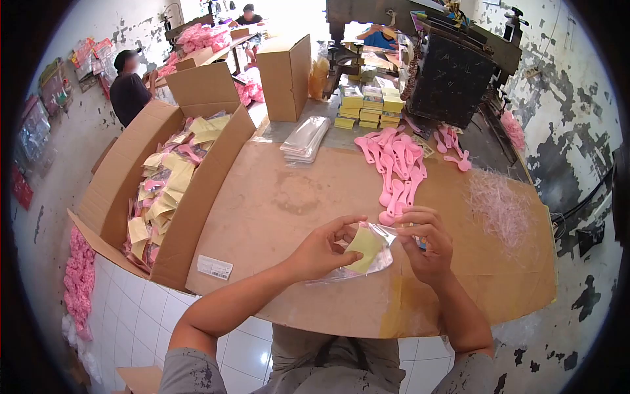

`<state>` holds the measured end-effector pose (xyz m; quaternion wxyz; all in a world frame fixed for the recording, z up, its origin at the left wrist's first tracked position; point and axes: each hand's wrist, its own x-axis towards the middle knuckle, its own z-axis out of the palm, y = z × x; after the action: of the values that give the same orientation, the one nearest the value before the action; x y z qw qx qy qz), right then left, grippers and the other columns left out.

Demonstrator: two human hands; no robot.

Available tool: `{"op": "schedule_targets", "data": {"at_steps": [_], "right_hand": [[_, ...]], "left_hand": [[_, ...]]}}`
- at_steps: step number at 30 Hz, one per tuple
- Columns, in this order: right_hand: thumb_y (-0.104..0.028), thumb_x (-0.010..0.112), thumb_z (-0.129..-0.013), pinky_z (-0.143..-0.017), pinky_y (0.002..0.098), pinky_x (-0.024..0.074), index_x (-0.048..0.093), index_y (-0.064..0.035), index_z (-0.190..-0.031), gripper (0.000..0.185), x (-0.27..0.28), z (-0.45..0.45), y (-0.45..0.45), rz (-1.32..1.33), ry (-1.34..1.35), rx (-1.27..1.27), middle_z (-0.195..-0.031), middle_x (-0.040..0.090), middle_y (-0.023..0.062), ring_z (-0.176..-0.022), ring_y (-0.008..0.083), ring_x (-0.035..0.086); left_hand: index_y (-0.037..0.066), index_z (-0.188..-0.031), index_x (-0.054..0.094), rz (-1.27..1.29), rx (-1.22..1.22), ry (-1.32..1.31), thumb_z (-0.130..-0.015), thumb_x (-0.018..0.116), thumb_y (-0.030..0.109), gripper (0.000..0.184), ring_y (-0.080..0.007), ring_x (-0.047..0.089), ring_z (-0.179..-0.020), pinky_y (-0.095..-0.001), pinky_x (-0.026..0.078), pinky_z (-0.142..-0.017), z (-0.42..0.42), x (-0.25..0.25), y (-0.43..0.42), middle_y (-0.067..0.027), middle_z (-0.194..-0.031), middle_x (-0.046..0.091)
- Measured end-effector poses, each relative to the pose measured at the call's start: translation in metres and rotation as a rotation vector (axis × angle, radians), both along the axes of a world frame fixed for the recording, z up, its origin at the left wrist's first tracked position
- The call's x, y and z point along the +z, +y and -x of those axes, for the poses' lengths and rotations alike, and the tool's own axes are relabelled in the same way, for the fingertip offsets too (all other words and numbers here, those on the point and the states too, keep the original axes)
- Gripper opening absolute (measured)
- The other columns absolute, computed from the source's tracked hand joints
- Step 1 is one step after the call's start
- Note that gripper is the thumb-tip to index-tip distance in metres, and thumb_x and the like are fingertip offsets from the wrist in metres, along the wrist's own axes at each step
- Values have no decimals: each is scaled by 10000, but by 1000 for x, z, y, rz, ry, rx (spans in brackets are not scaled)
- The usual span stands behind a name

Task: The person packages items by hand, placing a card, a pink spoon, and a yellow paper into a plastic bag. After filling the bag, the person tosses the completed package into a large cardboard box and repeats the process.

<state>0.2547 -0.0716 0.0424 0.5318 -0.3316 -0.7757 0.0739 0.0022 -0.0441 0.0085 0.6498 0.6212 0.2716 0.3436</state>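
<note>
My left hand [321,251] is closed on a clear plastic bag [380,264] with a pale yellow card [366,249] in it, the thumb pressing on the card. On the other side, my right hand [428,248] pinches the bag's upper edge between thumb and fingers. Whether anything else is inside the bag, I cannot tell. Just beyond my hands lies a heap of pink plastic spoons [394,161], the nearest one close to my right fingertips. A stack of flat clear bags [305,140] rests farther back on the cardboard-covered table [262,217].
At left, a large open carton [197,226] holds many bagged yellow cards. Card stacks [371,102] stand at the back beside a dark machine [453,72] and a closed carton [282,79]. Plastic strips [502,210] lie at right. Two people sit or stand behind; another is partly hidden.
</note>
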Motion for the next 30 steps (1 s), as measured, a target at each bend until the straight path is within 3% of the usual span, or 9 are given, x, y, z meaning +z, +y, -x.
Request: {"op": "schedule_targets", "data": {"at_steps": [4,9,19,30], "right_hand": [[5,804,-777,-1000,413,505,711,-76,-946,209,3,7,-5,-109,-262,74,-1221,741,82,-1207,284,670],[-54,791,-779,-1031,409,502,730,-86,-990,222,-1,8,-8,-202,-528,89,-1263,731,76,-1233,255,670],[-82,740,-827,-1037,409,514,710,-73,-1018,194,-4,10,-11,-331,-612,59,-1289,721,89,-1255,231,669],[-72,742,-802,-1013,373,488,651,-88,-950,174,-7,16,-10,-252,-601,53,-1338,705,55,-1264,214,644]], "left_hand": [[-31,-1483,475,76,-52,-149,-941,729,-12,599,-130,648,-1133,-280,559,-939,1,-10,6,-96,-1255,675],[-45,-1445,518,67,-51,-125,-967,708,11,518,-130,664,-1111,-286,559,-949,4,-5,5,-111,-1266,687],[-68,-1395,577,-9,11,-84,-985,701,52,444,-106,688,-1025,-265,577,-869,3,-6,4,-114,-1271,694],[-62,-1425,562,27,-60,-112,-989,666,17,455,-111,666,-1093,-274,559,-931,7,-1,4,-107,-1298,686]]}}
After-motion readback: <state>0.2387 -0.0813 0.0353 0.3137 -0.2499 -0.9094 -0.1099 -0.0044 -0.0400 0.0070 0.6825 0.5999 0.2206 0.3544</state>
